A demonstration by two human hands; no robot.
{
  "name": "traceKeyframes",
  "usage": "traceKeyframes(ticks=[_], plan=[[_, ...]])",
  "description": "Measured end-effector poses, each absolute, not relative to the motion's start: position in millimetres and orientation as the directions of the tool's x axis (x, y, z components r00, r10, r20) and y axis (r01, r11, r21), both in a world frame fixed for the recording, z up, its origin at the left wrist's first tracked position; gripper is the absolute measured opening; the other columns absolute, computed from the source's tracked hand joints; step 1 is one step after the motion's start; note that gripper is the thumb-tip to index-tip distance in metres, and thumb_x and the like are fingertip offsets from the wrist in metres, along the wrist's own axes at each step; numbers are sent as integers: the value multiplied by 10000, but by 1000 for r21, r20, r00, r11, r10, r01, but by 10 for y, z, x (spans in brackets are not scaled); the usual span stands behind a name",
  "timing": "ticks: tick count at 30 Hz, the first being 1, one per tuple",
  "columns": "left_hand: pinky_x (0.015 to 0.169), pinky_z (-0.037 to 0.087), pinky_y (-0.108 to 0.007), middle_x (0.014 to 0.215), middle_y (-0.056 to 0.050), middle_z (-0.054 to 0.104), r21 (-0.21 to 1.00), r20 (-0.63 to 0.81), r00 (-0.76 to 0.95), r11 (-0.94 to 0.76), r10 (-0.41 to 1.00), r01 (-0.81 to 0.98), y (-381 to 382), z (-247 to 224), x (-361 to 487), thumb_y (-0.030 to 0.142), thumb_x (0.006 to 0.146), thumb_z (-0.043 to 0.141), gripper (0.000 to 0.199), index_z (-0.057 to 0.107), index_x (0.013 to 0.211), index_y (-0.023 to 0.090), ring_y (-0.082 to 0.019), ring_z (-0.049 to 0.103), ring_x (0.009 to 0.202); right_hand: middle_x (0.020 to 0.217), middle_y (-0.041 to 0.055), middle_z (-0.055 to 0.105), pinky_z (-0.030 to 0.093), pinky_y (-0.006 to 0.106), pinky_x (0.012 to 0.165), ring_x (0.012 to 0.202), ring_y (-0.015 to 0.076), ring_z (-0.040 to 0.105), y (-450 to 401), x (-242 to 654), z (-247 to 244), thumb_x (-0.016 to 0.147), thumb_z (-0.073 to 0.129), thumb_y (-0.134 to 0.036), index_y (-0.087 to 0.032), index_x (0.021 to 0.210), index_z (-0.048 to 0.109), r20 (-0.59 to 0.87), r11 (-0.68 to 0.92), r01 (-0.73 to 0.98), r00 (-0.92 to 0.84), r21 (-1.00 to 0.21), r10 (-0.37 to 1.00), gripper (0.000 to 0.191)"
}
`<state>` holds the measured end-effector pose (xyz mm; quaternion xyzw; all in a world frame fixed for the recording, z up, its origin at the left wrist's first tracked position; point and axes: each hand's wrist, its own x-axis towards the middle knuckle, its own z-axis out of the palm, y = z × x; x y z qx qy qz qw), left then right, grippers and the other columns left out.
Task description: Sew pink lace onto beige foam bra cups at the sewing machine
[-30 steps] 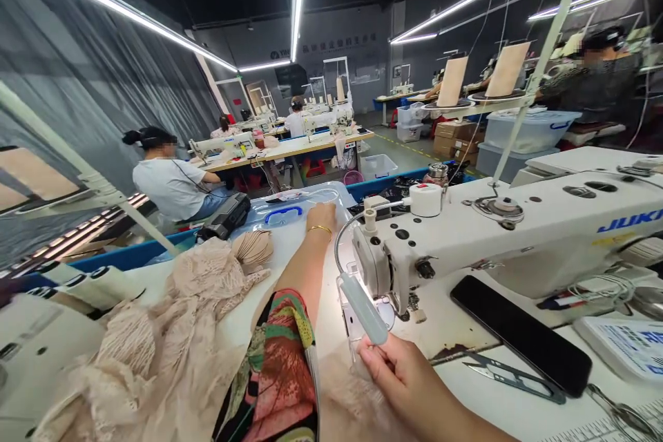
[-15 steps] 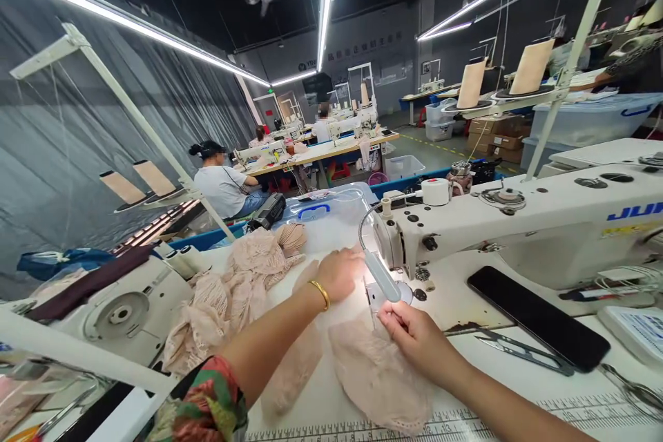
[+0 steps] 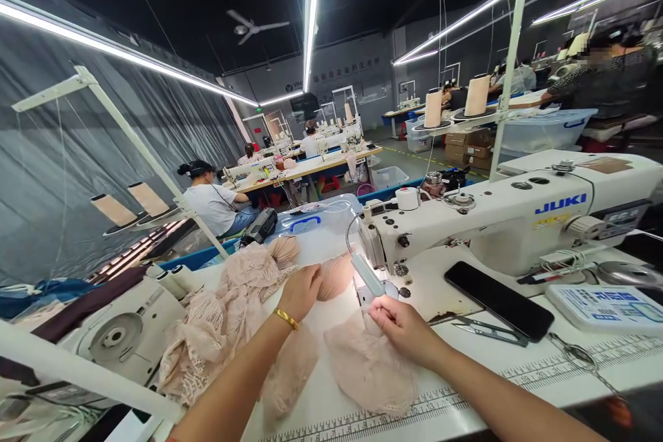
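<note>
Fingers (image 3: pixel 380 307) of right hand (image 3: pixel 401 327) pinched below lamp (image 3: pixel 367 272), left hand (image 3: pixel 300 291) palm-down at pleated fabric (image 3: pixel 335 277), grip unclear

Left hand (image 3: pixel 302 292): gold bangle (image 3: pixel 286 319) at wrist, yellow, shiny, narrow rounded band; fine surface detail too small to read. Left forearm (image 3: pixel 235 380) uncovered over most of its visible length. Right hand (image 3: pixel 404 328) ungloved, right forearm (image 3: pixel 497 390) sleeveless to frame edge.
</note>
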<state>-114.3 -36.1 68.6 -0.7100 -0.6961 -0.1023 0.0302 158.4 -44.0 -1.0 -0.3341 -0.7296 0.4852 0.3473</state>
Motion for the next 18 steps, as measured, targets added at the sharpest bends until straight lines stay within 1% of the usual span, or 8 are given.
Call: traceKeyframes(ticks=[2,5,8,10,11,13,15,18], plan=[[1000,535,-367,1244,-82,754,106,192,-23,3,981,994,-304,654,-1127,153,959,509,352,672,1261,228,-240,711,1119,659,-60,413,313,272,607,619,161,412,-429,1591,-20,1017,487,-516,-229,871,585,203,318,134,-530,-938,823,337],[997,523,-387,1181,-114,754,108,203,-60,39,977,993,-217,682,-1105,80,900,496,402,680,1242,183,-267,705,1102,640,-63,439,321,265,579,579,156,442,-412,1607,-23,1005,515,-480,-234,889,588,205,308,115,-524,-945,827,281],[1053,489,-392,1296,-154,704,118,215,-71,47,974,992,-181,725,-1078,113,906,488,445,641,1322,143,-289,655,1220,596,-78,438,319,260,541,514,147,450,-402,1622,-3,992,525,-456,-242,915,579,164,251,100,-524,-963,836,234],[1061,484,-361,1381,-135,673,130,206,-59,33,977,991,-195,731,-1043,185,926,516,463,611,1379,162,-276,629,1276,580,-82,432,313,259,537,505,146,444,-406,1626,16,984,534,-446,-242,911,584,155,242,107,-510,-964,846,222],[1040,494,-347,1376,-118,682,133,197,-55,28,979,991,-209,727,-1019,211,928,532,460,613,1380,178,-268,639,1263,577,-82,430,310,259,540,509,145,442,-412,1625,25,980,540,-440,-242,905,589,159,247,113,-503,-962,850,217],[964,521,-342,1275,-103,736,133,186,-64,39,980,990,-231,715,-964,215,917,548,413,655,1316,193,-271,686,1170,573,-80,428,306,260,547,515,146,439,-428,1620,36,974,546,-429,-241,890,592,167,255,117,-494,-960,853,210],[902,525,-355,1157,-110,768,129,201,-103,78,974,989,-229,726,-911,176,903,539,347,701,1210,193,-288,712,1082,570,-81,424,306,261,547,513,145,431,-442,1615,38,970,550,-427,-241,879,589,169,253,109,-493,-961,854,210],[884,511,-384,1107,-143,761,148,261,-192,158,946,976,-201,843,-881,145,895,516,296,717,1109,188,-322,702,1075,572,-82,412,304,263,549,518,141,415,-441,1622,31,962,574,-445,-241,878,598,172,247,93,-488,-965,856,222]])
